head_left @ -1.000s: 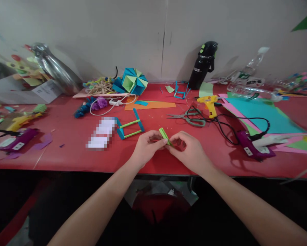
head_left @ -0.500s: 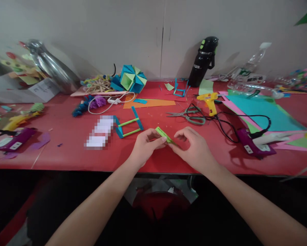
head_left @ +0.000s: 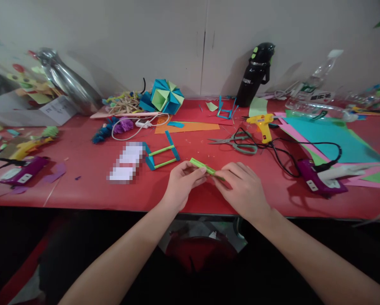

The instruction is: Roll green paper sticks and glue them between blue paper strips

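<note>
A narrow folded strip of light green paper (head_left: 196, 163) is held between both hands above the front of the red table. My left hand (head_left: 183, 182) pinches its left part between thumb and fingers. At the other end, my right hand (head_left: 242, 184) is closed on the strip with thumb and fingertips. Left of the hands stands a small frame of blue and green paper strips (head_left: 161, 151). Beyond them lie grey-handled scissors (head_left: 237, 142), spread apart, and a yellow glue gun (head_left: 262, 125).
Purple power strips (head_left: 317, 180) with cables lie at both sides. Toward the back are a blue-green paper ball (head_left: 167, 96), a black bottle (head_left: 253, 78), a steel jug (head_left: 67, 82) and clear plastic bottles (head_left: 320, 112). Coloured paper sheets (head_left: 323, 137) are stacked at right.
My right hand's fingers have come down and closed on the right end of the green strip. My left hand keeps its pinch. The view has shifted slightly.
</note>
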A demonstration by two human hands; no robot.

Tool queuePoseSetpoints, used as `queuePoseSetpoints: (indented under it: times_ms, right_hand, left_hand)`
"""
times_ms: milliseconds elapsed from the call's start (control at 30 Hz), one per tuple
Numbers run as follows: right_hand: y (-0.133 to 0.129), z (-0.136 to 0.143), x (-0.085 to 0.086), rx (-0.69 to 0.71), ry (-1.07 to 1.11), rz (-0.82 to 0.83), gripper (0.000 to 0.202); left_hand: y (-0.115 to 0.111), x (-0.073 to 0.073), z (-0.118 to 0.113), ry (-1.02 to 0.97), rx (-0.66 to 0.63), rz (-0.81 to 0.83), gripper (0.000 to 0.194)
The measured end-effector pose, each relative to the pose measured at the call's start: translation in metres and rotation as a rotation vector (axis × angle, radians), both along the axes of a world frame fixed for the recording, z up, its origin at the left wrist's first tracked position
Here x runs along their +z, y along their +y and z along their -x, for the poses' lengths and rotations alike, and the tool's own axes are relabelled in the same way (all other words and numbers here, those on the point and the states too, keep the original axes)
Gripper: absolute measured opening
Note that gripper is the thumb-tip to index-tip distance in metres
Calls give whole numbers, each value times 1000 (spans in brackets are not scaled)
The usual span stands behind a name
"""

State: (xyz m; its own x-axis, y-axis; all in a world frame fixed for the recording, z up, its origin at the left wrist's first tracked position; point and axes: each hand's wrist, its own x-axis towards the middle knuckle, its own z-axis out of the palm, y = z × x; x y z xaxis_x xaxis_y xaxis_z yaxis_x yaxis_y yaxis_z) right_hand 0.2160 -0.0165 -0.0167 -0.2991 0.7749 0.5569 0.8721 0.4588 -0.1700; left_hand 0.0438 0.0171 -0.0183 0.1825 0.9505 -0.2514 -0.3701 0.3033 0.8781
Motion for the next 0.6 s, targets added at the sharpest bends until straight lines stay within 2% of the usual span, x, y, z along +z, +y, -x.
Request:
queuePoseSetpoints:
  times_ms: [233, 400, 600]
  right_hand:
    - [2, -2, 1, 27, -4, 38, 15]
    - [2, -5, -1, 42, 29, 77, 13]
    - [1, -5, -3, 47, 93, 107, 15]
  left_hand:
    - [-1, 0, 0, -4, -19, 5, 25]
    - [-3, 4, 0, 85, -55, -14, 24]
    - [-3, -1, -1, 166, -61, -51, 23]
